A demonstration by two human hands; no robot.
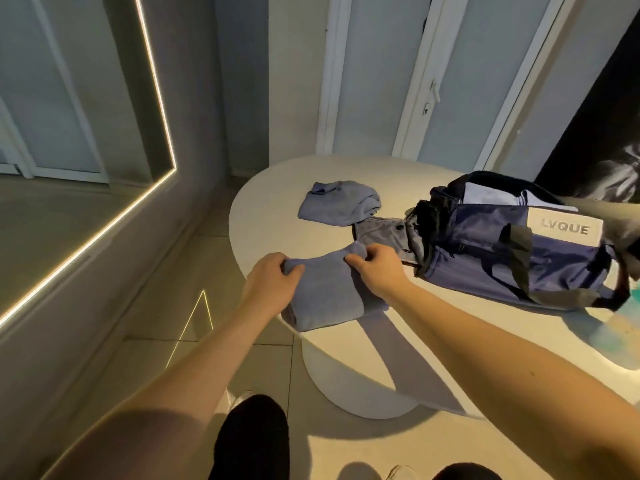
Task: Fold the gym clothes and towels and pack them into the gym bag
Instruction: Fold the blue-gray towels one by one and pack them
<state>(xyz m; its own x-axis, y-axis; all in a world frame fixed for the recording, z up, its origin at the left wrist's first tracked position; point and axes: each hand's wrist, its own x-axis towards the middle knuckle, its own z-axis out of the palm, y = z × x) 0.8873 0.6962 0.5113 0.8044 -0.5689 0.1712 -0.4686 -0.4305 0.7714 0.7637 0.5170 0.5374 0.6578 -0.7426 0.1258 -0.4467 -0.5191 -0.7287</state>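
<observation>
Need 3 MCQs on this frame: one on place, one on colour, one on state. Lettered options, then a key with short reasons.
1. Where does the crumpled towel lie?
A) inside the bag
B) on the table, beyond the hands
C) on the floor

2. The gym bag body is:
A) red
B) navy
C) yellow

3. The near towel is:
A) untouched
B) pinched by both hands
C) held by one hand only

Key:
1 B, it rests on the table past the hands.
2 B, the fabric is dark blue, with black straps.
3 B, the left hand and right hand each pinch a far corner.
</observation>
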